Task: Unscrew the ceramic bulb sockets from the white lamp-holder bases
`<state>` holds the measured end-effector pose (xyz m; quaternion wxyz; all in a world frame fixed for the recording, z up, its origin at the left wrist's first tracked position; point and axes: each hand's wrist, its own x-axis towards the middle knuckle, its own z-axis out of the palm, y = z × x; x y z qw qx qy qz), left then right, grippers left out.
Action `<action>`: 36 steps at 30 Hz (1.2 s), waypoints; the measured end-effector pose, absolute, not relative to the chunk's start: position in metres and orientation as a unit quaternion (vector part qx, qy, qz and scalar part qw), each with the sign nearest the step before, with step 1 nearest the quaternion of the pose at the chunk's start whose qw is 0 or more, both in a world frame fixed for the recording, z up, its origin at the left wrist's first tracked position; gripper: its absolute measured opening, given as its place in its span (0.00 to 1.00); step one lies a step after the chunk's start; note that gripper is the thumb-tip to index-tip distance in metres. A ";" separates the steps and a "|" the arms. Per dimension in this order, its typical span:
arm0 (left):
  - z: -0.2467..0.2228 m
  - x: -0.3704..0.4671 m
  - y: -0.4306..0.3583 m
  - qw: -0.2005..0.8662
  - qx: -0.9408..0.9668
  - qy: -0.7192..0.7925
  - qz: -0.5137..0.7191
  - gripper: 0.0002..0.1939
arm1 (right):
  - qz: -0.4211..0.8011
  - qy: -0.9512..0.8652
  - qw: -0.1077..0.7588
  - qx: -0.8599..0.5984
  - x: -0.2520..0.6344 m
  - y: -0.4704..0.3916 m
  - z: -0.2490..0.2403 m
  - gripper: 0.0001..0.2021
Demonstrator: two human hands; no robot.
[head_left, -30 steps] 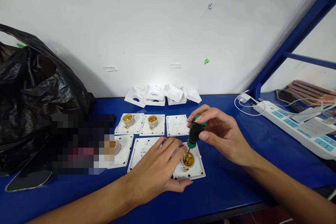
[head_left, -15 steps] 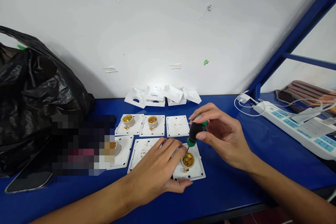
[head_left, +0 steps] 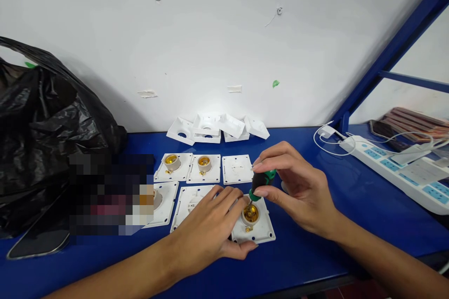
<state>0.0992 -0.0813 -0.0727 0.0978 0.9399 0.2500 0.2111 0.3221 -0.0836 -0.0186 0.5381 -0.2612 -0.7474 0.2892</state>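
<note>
My right hand [head_left: 301, 187] pinches a short screwdriver [head_left: 262, 182] with a black and green handle. The shaft points down into the brass-lined socket [head_left: 251, 215] of a lamp holder on a square white base plate [head_left: 264, 234]. From the left, my left hand [head_left: 217, 224] grips this plate, thumb along its near edge and fingers by the socket. Partly under that hand is another white plate [head_left: 185, 196]. Behind lie two plates with lamp sockets [head_left: 171, 162] fitted and a bare white plate [head_left: 237, 169]. The screw under the tip is too small to make out.
Several white box-shaped covers [head_left: 206, 126] lean together by the wall. A black plastic bag [head_left: 52, 103] and a phone [head_left: 38, 233] are on the left, beside a blurred-out patch. On the right lies a white power strip [head_left: 393, 168] with cables; a blue frame [head_left: 393, 42] rises behind.
My right hand and the screwdriver handle have dipped slightly, and the fingers have shifted round the handle. My left hand stays on the lamp holder plate.
</note>
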 end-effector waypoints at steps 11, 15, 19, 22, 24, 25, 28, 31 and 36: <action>-0.067 0.099 -0.082 0.148 0.937 0.264 0.176 0.30 | 0.388 -0.803 0.424 -0.161 0.319 -0.096 -0.005 0.25; -0.070 0.099 -0.082 0.111 0.937 0.255 0.214 0.26 | 0.311 -0.778 0.498 -0.223 0.320 -0.090 -0.019 0.25; -0.073 0.100 -0.082 0.093 0.938 0.256 0.216 0.27 | 0.219 -0.756 0.543 -0.293 0.322 -0.080 -0.030 0.24; -0.073 0.100 -0.083 0.092 0.938 0.253 0.217 0.30 | 0.190 -0.761 0.547 -0.294 0.320 -0.080 -0.030 0.26; -0.072 0.100 -0.083 0.087 0.939 0.251 0.220 0.30 | 0.199 -0.771 0.535 -0.284 0.318 -0.083 -0.027 0.27; -0.072 0.100 -0.083 0.084 0.938 0.252 0.221 0.29 | 0.219 -0.776 0.523 -0.278 0.318 -0.084 -0.025 0.28; -0.073 0.100 -0.082 0.086 0.939 0.251 0.219 0.27 | 0.306 -0.788 0.472 -0.249 0.318 -0.089 -0.018 0.30; -0.075 0.100 -0.081 0.093 0.940 0.241 0.222 0.27 | 0.365 -0.792 0.441 -0.213 0.320 -0.092 -0.017 0.31; -0.076 0.100 -0.081 0.081 0.939 0.247 0.225 0.28 | 0.346 -0.754 0.501 -0.248 0.323 -0.087 -0.032 0.29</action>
